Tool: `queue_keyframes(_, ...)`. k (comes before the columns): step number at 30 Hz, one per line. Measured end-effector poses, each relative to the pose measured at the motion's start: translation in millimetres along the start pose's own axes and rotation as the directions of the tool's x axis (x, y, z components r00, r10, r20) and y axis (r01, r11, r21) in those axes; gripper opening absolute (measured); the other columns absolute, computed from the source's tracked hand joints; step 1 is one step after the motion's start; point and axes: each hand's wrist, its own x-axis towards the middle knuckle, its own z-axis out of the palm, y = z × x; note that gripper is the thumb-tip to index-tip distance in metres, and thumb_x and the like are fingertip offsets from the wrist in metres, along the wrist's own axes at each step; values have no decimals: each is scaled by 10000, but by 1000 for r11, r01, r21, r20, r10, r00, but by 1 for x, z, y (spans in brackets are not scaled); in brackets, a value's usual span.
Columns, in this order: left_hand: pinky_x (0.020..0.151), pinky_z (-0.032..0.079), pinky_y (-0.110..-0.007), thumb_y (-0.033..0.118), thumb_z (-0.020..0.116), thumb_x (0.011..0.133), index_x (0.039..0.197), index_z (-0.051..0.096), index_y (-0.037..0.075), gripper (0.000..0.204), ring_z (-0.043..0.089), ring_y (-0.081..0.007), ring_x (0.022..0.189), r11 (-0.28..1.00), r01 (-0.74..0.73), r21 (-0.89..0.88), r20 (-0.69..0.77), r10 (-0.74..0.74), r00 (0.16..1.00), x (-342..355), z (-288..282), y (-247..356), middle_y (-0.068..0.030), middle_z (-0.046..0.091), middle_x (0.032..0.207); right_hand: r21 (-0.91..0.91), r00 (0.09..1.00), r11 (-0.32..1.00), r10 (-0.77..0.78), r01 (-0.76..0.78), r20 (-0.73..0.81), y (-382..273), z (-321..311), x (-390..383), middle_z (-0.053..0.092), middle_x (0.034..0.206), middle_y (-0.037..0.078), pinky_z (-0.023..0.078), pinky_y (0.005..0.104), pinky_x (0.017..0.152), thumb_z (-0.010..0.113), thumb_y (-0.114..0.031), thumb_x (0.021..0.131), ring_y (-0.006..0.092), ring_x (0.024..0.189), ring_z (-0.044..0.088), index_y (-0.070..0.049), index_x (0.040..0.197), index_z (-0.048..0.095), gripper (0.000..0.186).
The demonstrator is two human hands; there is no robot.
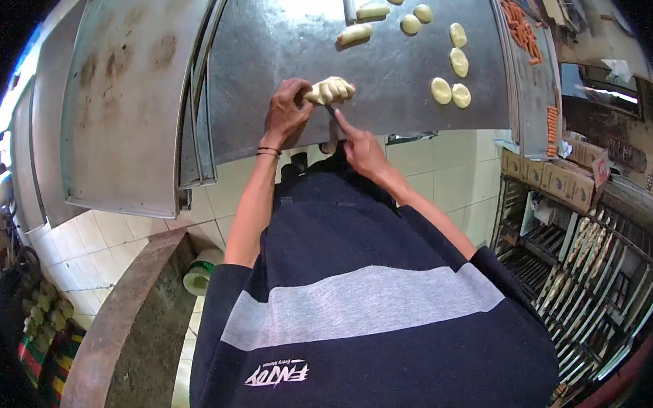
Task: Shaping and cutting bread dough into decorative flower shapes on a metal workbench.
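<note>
My left hand [286,110] grips the left end of a pale dough roll [329,90] that lies on the steel worktable [260,67]; the roll shows several cuts across it. My right hand [360,144] holds a thin metal blade [332,115] just below the roll, its tip pointing up at the dough. Black bands circle my left wrist. Farther back on the table lie several flattened dough ovals [442,90] and two longer rolled pieces [354,33].
A row of orange sausages [521,31] lies on a tray at the right. Cardboard boxes [561,180] and a wire tray rack [588,264] stand lower right. Empty steel tables [122,104] sit to the left. The floor is white tile, with a tape roll [200,275] by a concrete ledge [119,326].
</note>
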Motion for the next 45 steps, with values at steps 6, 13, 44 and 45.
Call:
queue_keyframes(6,858,577,-388,51,703,825,1080,663,62,258,693,-280,993,995,-94,21,34,94,995,11,-4,-8,-118,693,1082,-48,999,999,-19,20,28,-17,-32,4,583,736,293,513,485,701,509,17,869,439,644,614,-179,1617,399,781)
queue_keyframes(13,768,564,-365,103,814,811,1046,694,57,268,694,-246,838,998,-27,-56,37,29,999,11,0,-1,-86,698,920,57,990,995,-73,81,-123,-23,-12,39,633,831,333,519,532,749,509,-18,899,506,766,661,-141,1593,431,709)
queue_keyframes(44,856,582,-353,73,745,937,1318,622,35,402,718,-245,1014,999,33,42,249,-42,968,96,-25,21,-153,699,1199,-125,651,988,-152,88,-744,56,-84,75,671,1161,306,510,550,953,560,-13,867,493,1042,647,-53,1408,609,545)
queue_keyframes(45,856,582,-353,73,745,937,1318,622,35,402,718,-245,1014,999,16,46,266,-27,964,104,-16,25,-153,699,1199,-118,636,990,-141,79,-759,47,-77,82,671,1161,306,510,550,953,560,-13,867,493,1042,647,-53,1408,609,545)
